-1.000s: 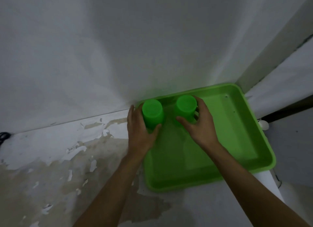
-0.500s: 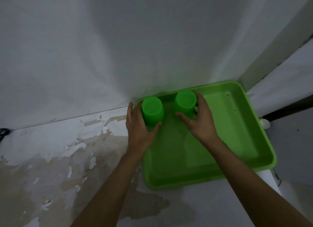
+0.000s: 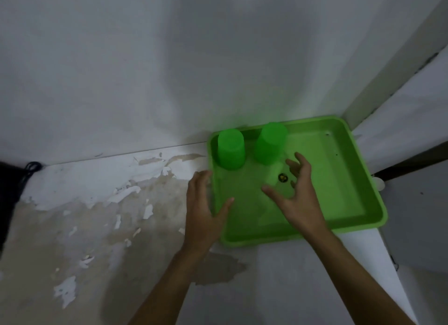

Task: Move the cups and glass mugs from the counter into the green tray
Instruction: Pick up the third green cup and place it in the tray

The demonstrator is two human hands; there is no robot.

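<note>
The green tray [image 3: 351, 194] lies on the counter against the wall corner. Two green cups stand upside down side by side at its far left end: the left cup [image 3: 230, 149] and the right cup [image 3: 270, 143]. My left hand [image 3: 202, 208] hovers over the tray's left rim, fingers spread, holding nothing. Over the tray's middle my right hand [image 3: 295, 194] is also spread and empty, a short way in front of the right cup. No glass mugs are in view.
The counter [image 3: 97, 215] to the left has peeling white paint over a brown surface. A white wall [image 3: 169, 70] rises just behind the tray. A dark object [image 3: 9, 186] sits at the far left edge. A small dark sticker [image 3: 283, 178] marks the tray floor.
Both hands have let go of the two cups and drawn back toward me, fingers spreading. The cups stay upside down in the tray.
</note>
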